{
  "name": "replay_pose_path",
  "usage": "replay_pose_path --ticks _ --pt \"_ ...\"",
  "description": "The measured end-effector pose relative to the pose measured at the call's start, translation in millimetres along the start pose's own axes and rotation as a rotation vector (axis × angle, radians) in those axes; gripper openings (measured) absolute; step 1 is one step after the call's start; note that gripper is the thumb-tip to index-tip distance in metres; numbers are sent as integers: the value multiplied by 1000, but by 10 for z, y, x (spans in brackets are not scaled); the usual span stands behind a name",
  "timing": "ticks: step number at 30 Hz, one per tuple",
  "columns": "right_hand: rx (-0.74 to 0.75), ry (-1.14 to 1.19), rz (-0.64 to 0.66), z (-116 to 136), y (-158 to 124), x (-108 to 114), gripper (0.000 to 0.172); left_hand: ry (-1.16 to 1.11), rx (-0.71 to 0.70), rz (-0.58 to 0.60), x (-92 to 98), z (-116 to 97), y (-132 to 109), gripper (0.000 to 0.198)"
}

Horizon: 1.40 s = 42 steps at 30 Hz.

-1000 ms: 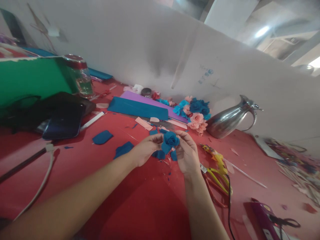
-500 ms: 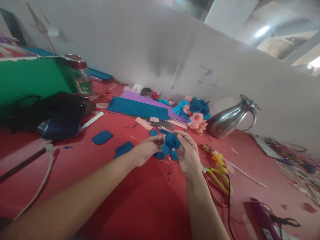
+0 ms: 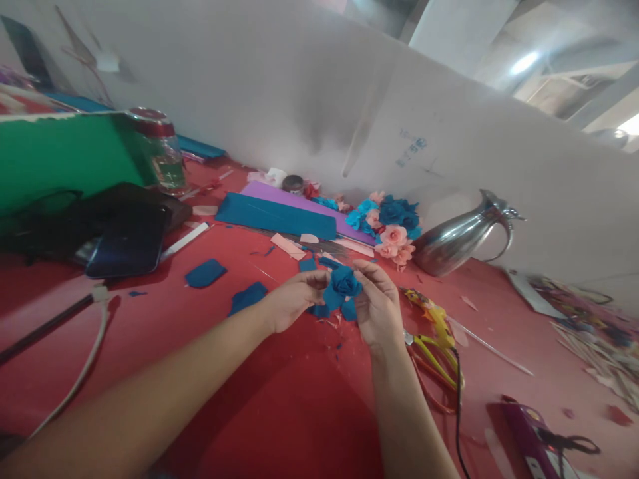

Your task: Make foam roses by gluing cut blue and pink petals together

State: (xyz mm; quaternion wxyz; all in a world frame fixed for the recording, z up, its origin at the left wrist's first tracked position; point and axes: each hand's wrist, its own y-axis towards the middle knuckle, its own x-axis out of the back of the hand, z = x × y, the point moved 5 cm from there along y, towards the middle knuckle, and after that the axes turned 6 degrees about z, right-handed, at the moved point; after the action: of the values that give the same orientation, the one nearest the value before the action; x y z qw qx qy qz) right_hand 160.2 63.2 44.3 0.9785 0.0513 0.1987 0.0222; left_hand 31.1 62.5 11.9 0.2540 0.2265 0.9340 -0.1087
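The left hand (image 3: 294,303) pinches the near-left petal edge of a deep-blue, ruffled, paper-like rose (image 3: 345,282), while the right hand (image 3: 378,309) grips its right side between thumb and curled fingers. The rose sits directly between them, both touching it, so neither is nearer. Its head is rounded, without a clear long axis; one petal flares toward the left hand. Any stem is hidden. Left of the rose lies a flat, deep-blue, rounded paper-like piece (image 3: 205,273); beyond it and to its right, a pink-and-blue flower bunch (image 3: 394,229).

The flower (image 3: 345,281) is between the hands (image 3: 380,309) above the table (image 3: 284,399), with the phone (image 3: 127,243) left, the scissors (image 3: 428,344) right, and the blooms (image 3: 394,233) and jug (image 3: 453,237) behind.
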Motion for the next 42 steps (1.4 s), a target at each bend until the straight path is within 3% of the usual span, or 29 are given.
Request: replay_pose_path --ticks 5,8,13,17,42 --pt "20 -30 -91 -33 14 79 15 -49 -88 -87 72 -48 11 24" --pt "27 -66 -60 -48 8 48 14 -51 -138 -124 102 -69 12 19" --pt "55 -208 48 -52 -18 -52 16 -17 -149 -118 95 -72 10 27" --pt "65 -277 51 -45 -27 -71 14 -24 -142 -105 94 -64 8 29" --pt "11 -209 93 -57 -32 -131 10 -4 -161 -135 97 -103 -20 24"
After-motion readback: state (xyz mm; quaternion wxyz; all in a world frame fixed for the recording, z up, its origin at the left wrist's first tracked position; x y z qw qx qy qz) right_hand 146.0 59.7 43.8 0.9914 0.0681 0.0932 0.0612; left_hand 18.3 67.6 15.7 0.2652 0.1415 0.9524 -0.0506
